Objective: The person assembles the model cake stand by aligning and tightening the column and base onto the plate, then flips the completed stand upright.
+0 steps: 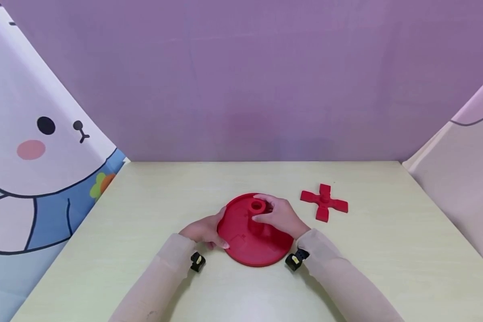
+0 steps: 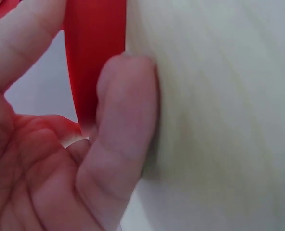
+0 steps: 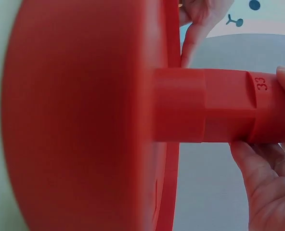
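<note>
A round red plastic base [image 1: 249,252] with a raised rim lies on the table. From it a hollow red post [image 3: 224,106], marked "33" in the right wrist view, stands upright. My right hand [image 1: 282,218] pinches this post near its upper end, thumb on one side and fingers on the other. At the base's left edge, my left hand [image 1: 204,230] holds the rim between thumb and fingers; the left wrist view shows a finger lying along the tabletop against the rim. The post's foot is partly hidden in the head view.
A red cross-shaped piece [image 1: 324,202] with four flat arms and a central knob lies on the table [image 1: 386,250], right of the base. Behind the table rises a purple backdrop [image 1: 265,80]. A printed cartoon curtain [image 1: 32,188] hangs at the left.
</note>
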`<move>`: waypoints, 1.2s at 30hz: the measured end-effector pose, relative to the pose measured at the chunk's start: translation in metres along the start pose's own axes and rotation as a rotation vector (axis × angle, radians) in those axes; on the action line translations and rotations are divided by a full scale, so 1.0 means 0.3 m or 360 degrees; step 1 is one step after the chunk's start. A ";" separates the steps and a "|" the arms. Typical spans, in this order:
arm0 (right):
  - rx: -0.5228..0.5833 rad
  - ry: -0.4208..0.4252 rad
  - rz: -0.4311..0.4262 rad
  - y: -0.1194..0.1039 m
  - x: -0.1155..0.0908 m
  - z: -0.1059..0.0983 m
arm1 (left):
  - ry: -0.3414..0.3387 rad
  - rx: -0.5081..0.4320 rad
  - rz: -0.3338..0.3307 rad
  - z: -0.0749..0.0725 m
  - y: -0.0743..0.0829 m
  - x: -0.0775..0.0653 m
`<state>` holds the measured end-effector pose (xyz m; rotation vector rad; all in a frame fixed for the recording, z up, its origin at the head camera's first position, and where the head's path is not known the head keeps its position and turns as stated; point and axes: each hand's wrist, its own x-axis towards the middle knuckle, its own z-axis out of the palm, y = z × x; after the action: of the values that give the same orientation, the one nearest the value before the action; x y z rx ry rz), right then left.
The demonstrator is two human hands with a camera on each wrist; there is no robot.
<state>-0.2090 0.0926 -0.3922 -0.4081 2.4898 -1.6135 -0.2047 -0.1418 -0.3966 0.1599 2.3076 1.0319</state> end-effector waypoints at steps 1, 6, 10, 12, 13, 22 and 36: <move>0.0001 0.0000 -0.0001 -0.001 -0.002 0.001 | -0.0002 -0.0003 0.0006 0.000 0.000 0.000; -0.0019 -0.0059 -0.0032 -0.001 -0.012 -0.010 | -0.0009 -0.0020 0.0013 0.003 0.008 0.001; -0.0086 -0.0158 -0.0042 0.003 -0.017 -0.050 | -0.0024 -0.0030 0.0025 0.004 0.006 0.010; -0.0134 -0.0171 -0.0028 0.009 -0.018 -0.083 | -0.0028 -0.0042 0.0036 0.004 0.002 0.012; -0.0158 -0.0168 -0.0016 0.014 -0.019 -0.102 | -0.0027 -0.0045 0.0039 0.003 -0.001 0.012; -0.0398 0.0011 0.0031 0.084 -0.055 -0.290 | -0.0006 -0.0049 0.0010 -0.003 -0.007 0.008; -0.0595 0.0168 0.0139 0.232 -0.155 -0.494 | -0.0014 -0.0013 0.0014 0.002 -0.006 0.003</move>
<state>-0.2148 0.2627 -0.3957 -0.2559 2.8494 -1.1642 -0.2047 -0.1423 -0.3987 0.1710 2.2962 1.0426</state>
